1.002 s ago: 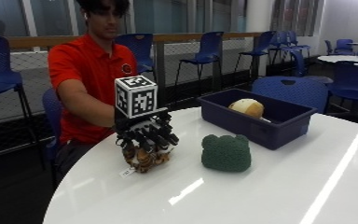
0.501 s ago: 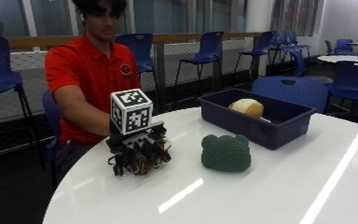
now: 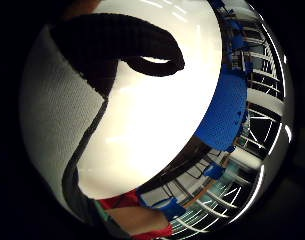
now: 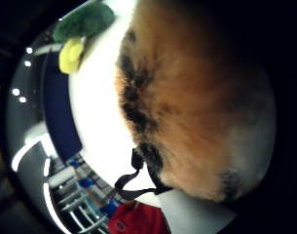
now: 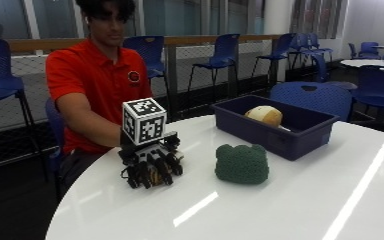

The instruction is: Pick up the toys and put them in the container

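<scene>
Gloved right hand (image 5: pixel 151 162) on white round table (image 5: pixel 278 210), fingers curled down around brown furry toy (image 4: pixel 196 97), grasping it against tabletop. Green knitted toy (image 5: pixel 242 163) just right, near hand. Farther right: dark blue container (image 5: pixel 278 125) holding cream-yellow toy (image 5: pixel 264 115).

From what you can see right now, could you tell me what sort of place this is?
Probably a cafeteria or common seating area: a round white table, rows of blue chairs behind, another white table with chairs farther back, and a railing in front of large windows.
</scene>
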The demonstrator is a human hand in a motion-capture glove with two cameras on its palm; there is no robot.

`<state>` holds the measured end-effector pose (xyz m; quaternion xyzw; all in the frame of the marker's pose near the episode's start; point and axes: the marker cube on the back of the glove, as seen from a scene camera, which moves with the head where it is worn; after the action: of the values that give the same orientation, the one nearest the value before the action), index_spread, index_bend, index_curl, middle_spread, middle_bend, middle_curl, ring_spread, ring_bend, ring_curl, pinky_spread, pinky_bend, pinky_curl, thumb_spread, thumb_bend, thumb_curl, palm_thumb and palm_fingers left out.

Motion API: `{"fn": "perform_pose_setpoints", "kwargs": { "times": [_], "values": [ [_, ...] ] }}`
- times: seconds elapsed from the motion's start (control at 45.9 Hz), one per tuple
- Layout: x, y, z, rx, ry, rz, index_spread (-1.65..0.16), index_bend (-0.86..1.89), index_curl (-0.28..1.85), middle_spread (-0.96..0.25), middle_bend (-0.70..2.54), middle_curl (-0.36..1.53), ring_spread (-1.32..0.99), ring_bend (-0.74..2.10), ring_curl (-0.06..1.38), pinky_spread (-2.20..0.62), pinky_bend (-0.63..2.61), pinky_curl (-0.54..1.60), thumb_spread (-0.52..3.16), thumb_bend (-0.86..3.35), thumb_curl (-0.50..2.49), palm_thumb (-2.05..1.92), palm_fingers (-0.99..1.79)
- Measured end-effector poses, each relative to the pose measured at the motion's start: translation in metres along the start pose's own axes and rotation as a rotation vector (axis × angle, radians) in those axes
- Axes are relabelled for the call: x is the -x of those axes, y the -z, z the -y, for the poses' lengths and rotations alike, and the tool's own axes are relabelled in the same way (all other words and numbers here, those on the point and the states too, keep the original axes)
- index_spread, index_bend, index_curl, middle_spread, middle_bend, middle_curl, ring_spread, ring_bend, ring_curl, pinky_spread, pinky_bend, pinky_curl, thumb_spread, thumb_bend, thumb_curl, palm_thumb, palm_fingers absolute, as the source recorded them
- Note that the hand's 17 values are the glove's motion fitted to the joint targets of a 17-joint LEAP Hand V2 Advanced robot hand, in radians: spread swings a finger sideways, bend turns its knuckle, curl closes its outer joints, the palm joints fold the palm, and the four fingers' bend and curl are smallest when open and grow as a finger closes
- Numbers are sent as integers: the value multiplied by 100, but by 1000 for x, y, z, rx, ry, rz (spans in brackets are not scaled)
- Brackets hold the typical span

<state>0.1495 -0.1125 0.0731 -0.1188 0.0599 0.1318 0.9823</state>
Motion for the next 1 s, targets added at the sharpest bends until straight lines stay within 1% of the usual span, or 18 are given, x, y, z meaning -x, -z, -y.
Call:
{"fn": "perform_pose_setpoints", "kwargs": {
  "times": [0.022, 0.131, 0.174, 0.218, 0.261, 0.327, 0.349, 0.414, 0.501, 0.632, 0.697, 0.763, 0.871, 1.002],
  "values": [
    [1, 0, 0, -1, 0, 3, -45, 37, 40, -7, 19, 21, 6, 19, 14, 2, 110, 41, 105, -3, 25, -2, 11],
    [5, 0, -4, -8, 17, 25, -45, 34, 40, -10, 25, 24, 6, 29, 17, 0, 101, 38, 111, 0, 28, 5, 23],
    [9, 0, -6, -13, 22, 26, -45, 32, 40, -11, 24, 25, 6, 30, 16, 0, 99, 37, 113, -1, 29, 5, 22],
    [13, 1, -8, -22, 25, 19, -45, 37, 42, -13, 27, 26, 3, 37, 18, -4, 92, 35, 116, 1, 30, 9, 34],
    [19, 2, -9, -32, 27, 5, -44, 36, 41, -15, 27, 27, 0, 43, 20, -8, 88, 33, 120, 3, 32, 13, 40],
    [29, 3, -10, -57, 28, -18, -43, 28, 40, -18, 32, 29, -8, 54, 23, -17, 89, 33, 124, 8, 35, 22, 55],
    [32, 3, -11, -68, 29, -23, -43, 22, 39, -20, 36, 31, -11, 61, 25, -22, 92, 34, 126, 12, 37, 29, 66],
    [40, 3, -12, -103, 44, -35, -42, 16, 38, -22, 35, 31, -18, 67, 28, -29, 97, 35, 129, 17, 40, 37, 71],
    [46, 6, -10, -136, 86, -58, -41, 17, 39, -27, 41, 35, -27, 77, 32, -34, 98, 37, 120, 21, 47, 50, 84],
    [48, 17, -7, -126, 113, -24, -40, 22, 43, -33, 48, 40, -37, 83, 36, -39, 95, 38, 106, 22, 55, 60, 94],
    [56, 36, -8, -147, 130, 13, -40, 25, 46, -36, 52, 43, -41, 84, 38, -40, 93, 39, 98, 23, 60, 64, 98],
    [72, 69, -8, -183, 160, 53, -39, 28, 50, -37, 54, 45, -44, 85, 39, -41, 93, 39, 91, 22, 63, 66, 99],
    [117, 139, -1, -244, 209, 104, -39, 31, 55, -40, 57, 49, -47, 86, 42, -42, 92, 41, 80, 21, 68, 67, 98],
    [173, 186, 10, -280, 282, 118, -39, 32, 60, -43, 59, 53, -50, 88, 44, -43, 93, 42, 71, 19, 73, 69, 96]
  ]
}}
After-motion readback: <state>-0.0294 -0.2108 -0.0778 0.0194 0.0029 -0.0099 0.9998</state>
